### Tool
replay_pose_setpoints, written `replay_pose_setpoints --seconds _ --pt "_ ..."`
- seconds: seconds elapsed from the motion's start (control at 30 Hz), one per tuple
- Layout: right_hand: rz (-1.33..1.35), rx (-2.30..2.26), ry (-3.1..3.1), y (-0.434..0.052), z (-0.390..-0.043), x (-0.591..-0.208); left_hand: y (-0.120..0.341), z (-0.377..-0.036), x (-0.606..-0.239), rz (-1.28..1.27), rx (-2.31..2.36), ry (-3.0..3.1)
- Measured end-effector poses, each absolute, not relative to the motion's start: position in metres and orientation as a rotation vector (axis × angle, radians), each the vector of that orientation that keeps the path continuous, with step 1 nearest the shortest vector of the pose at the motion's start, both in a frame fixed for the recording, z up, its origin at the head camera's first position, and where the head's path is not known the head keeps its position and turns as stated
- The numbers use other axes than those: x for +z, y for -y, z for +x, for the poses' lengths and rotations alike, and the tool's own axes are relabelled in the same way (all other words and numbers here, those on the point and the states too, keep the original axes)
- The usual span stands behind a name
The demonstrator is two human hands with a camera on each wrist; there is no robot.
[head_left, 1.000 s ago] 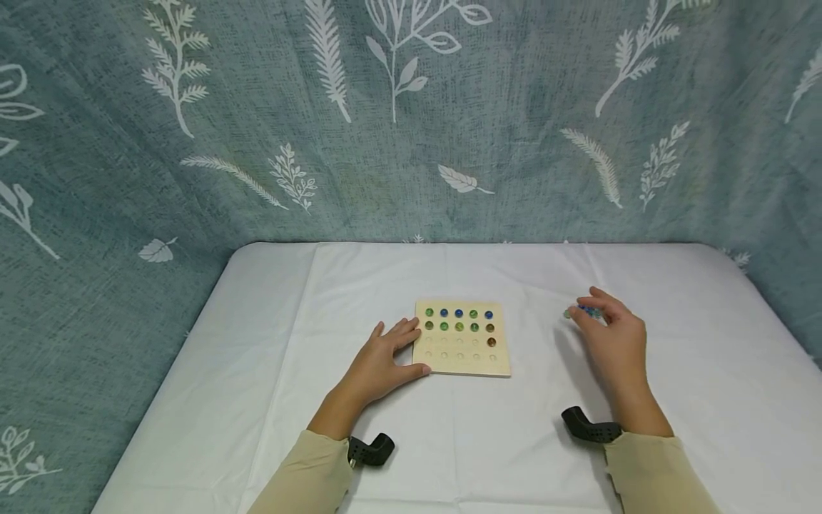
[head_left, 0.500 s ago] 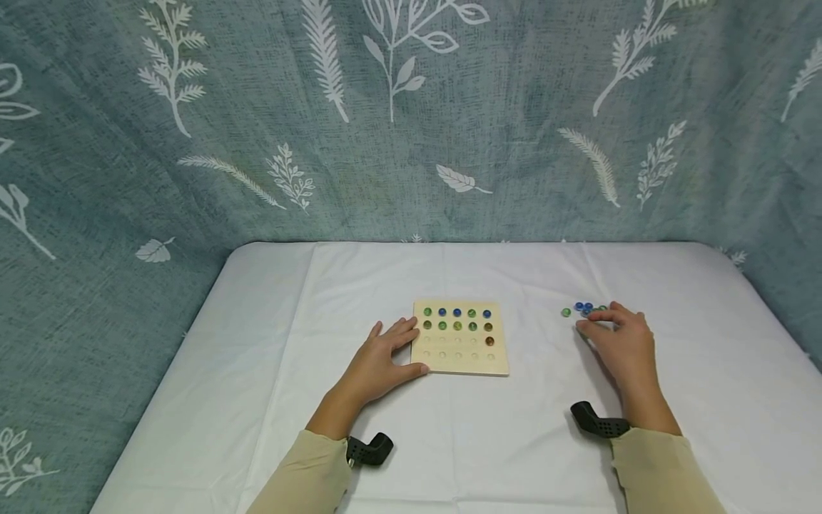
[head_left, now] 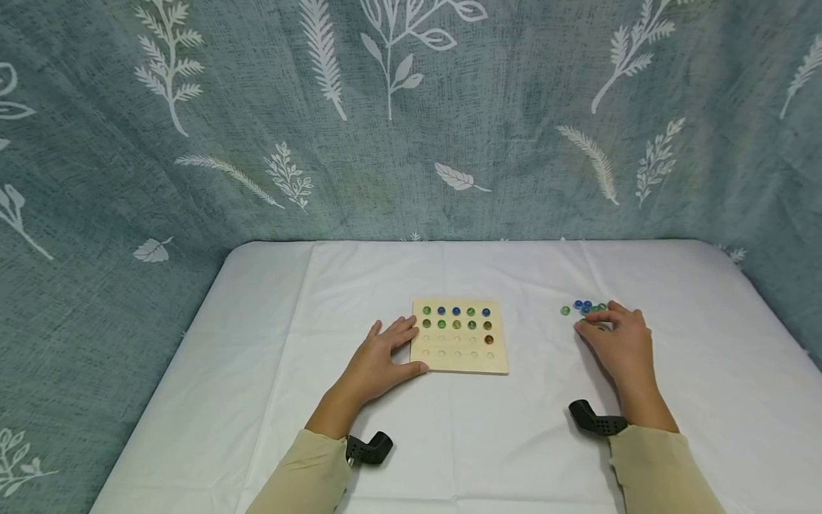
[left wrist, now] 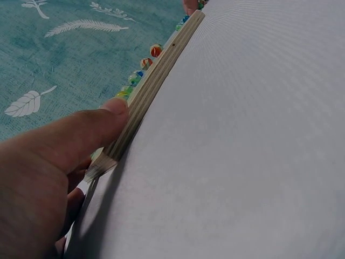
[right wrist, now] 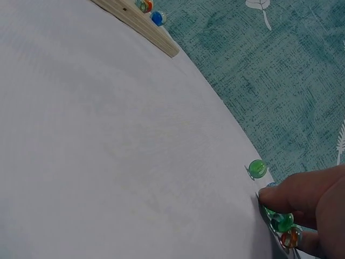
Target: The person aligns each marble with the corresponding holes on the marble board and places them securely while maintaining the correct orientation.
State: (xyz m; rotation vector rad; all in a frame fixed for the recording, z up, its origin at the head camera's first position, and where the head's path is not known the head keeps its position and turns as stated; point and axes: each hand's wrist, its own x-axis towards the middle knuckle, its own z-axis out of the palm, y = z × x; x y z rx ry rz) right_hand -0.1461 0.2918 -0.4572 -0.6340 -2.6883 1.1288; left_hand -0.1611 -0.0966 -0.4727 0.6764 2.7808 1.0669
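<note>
A pale wooden board (head_left: 459,363) with rows of round hollows lies on the white-covered table; green, blue and brown-orange marbles fill its two far rows and one hollow of the third. My left hand (head_left: 377,363) rests against the board's near left corner, thumb at the front edge and extended fingers along the left side. Right of the board, my right hand (head_left: 619,343) pinches at a marble with thumb and index finger, which partly hide it. Around its fingertips in the right wrist view are a green marble (right wrist: 282,222) and an orange-streaked marble (right wrist: 291,237).
Several loose blue marbles (head_left: 587,305) lie just beyond the right fingertips. A lone green marble (head_left: 565,310) sits slightly left of them. A leaf-patterned blue-green curtain (head_left: 411,143) hangs behind the table (head_left: 359,278).
My right hand has come down and slightly right onto the near side of the loose marbles, uncovering more of them, then stayed nearly still. The left hand and board keep their places.
</note>
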Motion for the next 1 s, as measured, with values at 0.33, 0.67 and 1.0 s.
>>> replay_pose_setpoints --seconds 0.33,0.67,1.0 --pt "-0.553 1.087 2.705 -0.2932 -0.1475 -0.4559 0.0966 -0.1617 -0.47 0.665 1.065 -2.78" --pt "-0.548 1.089 2.706 -0.2916 -0.1472 -0.4531 0.0967 -0.1619 -0.469 0.659 1.07 -2.778" --pt "-0.57 1.092 2.707 -0.291 -0.144 -0.4554 0.0962 -0.1609 -0.4704 0.658 1.071 -2.764"
